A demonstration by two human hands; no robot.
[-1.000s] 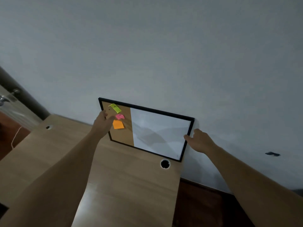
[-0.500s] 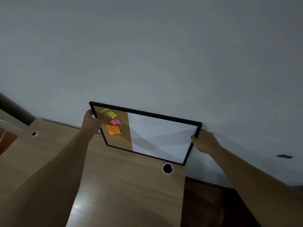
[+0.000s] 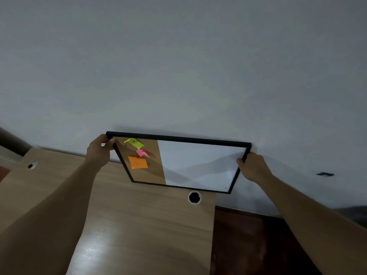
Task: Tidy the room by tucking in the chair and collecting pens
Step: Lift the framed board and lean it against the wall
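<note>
A black-framed board (image 3: 198,165), part cork and part whiteboard, stands on the back of the wooden desk (image 3: 139,225) and leans against the grey wall. Yellow, pink and orange sticky notes (image 3: 138,162) are pinned on its cork side. My left hand (image 3: 99,150) grips the frame at its upper left corner. My right hand (image 3: 252,165) grips the frame's right edge near the top. No chair and no pens are in view.
The desk has a round cable hole (image 3: 194,197) just in front of the board and another (image 3: 31,165) at the far left. Dark wooden floor (image 3: 248,245) lies to the right of the desk. A small dark mark (image 3: 324,174) is on the wall at the right.
Both hands have closed on the board's frame. The left hand moved from the cork face to the top left corner, and the board's top has tipped back to the wall.
</note>
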